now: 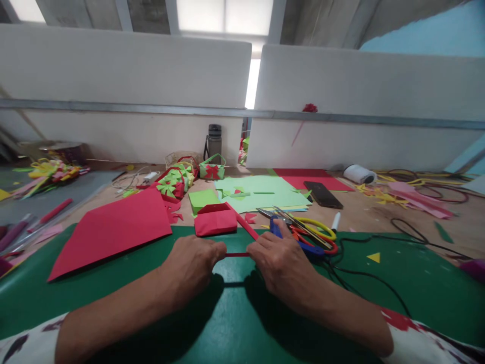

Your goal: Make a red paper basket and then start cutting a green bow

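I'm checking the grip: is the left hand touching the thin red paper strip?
Touching: the head view shows the left hand pinching the strip, which runs straight to the right hand.

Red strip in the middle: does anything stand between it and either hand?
Nothing visible does: the left hand and right hand both hold the red strip, its middle stretch uncovered. The folded red paper lies beyond it, not between.
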Motion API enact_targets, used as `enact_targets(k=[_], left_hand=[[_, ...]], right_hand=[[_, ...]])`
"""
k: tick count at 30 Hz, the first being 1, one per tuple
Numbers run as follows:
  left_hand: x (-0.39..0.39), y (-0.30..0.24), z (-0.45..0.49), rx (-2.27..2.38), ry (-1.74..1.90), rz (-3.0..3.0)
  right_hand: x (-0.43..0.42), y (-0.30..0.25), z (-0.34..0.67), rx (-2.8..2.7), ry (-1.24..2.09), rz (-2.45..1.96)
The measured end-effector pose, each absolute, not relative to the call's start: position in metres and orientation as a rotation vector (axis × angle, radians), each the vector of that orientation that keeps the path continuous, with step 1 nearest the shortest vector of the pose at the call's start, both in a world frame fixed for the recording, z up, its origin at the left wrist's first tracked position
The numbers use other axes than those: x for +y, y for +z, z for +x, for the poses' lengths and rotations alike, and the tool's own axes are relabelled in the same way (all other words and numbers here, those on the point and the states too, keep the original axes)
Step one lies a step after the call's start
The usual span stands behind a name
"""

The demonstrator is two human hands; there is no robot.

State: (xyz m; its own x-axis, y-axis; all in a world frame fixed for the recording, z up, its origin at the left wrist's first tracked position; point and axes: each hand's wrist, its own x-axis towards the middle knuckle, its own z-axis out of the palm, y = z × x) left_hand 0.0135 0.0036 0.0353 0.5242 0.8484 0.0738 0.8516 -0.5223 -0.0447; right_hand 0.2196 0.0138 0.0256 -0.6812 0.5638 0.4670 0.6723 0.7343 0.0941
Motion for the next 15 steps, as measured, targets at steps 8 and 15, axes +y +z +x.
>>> enact_targets(k=[8,15], left_hand=[[0.018,0.04,-0.007,-1.627,-0.144,-2.724],[0.02,0.039,-0.009,-1.612,-0.153,-2.74]], right_hand=[[0.025,0.036,0.239,-2.59,-0.298,-1.054],[0.025,0.038,0.243,-2.531,-0.446,-1.07]])
